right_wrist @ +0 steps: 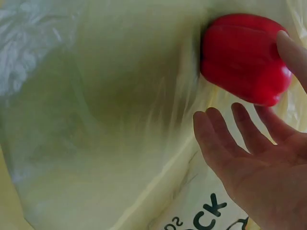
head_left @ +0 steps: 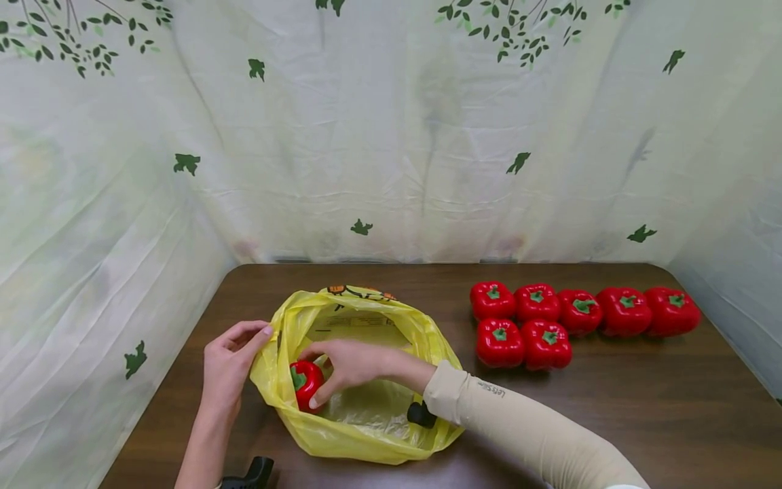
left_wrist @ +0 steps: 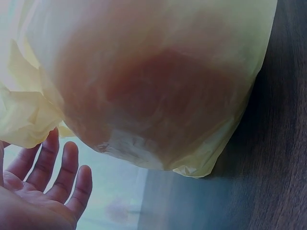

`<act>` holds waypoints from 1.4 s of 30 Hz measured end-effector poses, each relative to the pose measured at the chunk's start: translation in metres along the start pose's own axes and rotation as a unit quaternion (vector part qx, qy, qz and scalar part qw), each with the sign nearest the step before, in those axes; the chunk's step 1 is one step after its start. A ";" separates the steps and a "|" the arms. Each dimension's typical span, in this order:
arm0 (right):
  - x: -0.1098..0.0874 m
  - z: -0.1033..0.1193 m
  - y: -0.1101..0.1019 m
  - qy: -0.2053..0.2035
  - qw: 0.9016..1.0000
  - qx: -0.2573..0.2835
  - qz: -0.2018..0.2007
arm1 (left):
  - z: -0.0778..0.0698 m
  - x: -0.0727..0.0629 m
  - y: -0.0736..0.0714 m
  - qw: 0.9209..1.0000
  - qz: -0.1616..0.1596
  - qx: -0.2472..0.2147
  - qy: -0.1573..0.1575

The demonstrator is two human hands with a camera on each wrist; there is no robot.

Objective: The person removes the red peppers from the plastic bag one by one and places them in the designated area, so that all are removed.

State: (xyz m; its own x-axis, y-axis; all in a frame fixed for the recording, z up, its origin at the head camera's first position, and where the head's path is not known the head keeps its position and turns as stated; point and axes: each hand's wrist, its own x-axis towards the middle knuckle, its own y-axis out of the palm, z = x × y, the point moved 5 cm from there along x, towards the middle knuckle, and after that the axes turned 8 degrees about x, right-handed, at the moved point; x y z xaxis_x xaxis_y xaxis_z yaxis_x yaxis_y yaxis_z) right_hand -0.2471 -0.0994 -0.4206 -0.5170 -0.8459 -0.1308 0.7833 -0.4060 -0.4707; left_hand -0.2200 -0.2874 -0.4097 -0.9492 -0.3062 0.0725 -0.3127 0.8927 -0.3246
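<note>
A yellow plastic bag [head_left: 360, 448] lies on the table with its mouth wide, facing up. At its left rim my left hand [head_left: 227, 363] pinches the plastic between thumb and index finger. The other fingers of that hand [left_wrist: 48, 191] are loosely spread in the left wrist view. My right hand [head_left: 354, 367] reaches inside the bag, its thumb and index finger at a red bell pepper [head_left: 305, 385] near the left wall. In the right wrist view, the thumb touches one side of the pepper [right_wrist: 244, 60] and the index fingertip the other. The remaining fingers are extended.
Several more red bell peppers stand in two rows at the right, a back row [head_left: 580, 312] and a shorter front row [head_left: 524, 344]. Brown wood tabletop [head_left: 641, 407] surrounds the bag. A pale leaf-print curtain [head_left: 391, 170] hangs behind and on both sides.
</note>
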 end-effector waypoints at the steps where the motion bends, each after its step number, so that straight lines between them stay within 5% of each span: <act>1: 0.000 0.000 0.001 -0.001 1.000 -0.002 0.000 | 0.000 0.000 0.000 1.000 -0.001 0.001 0.000; 21: -0.022 0.005 -0.017 0.029 0.994 -0.077 -0.071 | 0.001 0.000 0.000 1.000 -0.002 -0.007 -0.008; 42: -0.071 0.033 -0.041 -0.038 0.983 -0.017 -0.182 | 0.002 0.000 0.001 1.000 -0.008 -0.015 -0.006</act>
State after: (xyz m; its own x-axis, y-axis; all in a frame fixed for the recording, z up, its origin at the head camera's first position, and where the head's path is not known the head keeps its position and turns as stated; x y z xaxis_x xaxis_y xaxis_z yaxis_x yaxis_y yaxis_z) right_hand -0.2310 -0.0344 -0.3630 -0.7323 -0.6711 0.1154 0.5396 -0.6753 -0.5028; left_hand -0.2201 -0.2867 -0.4121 -0.9433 -0.3253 0.0659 -0.3298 0.8969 -0.2946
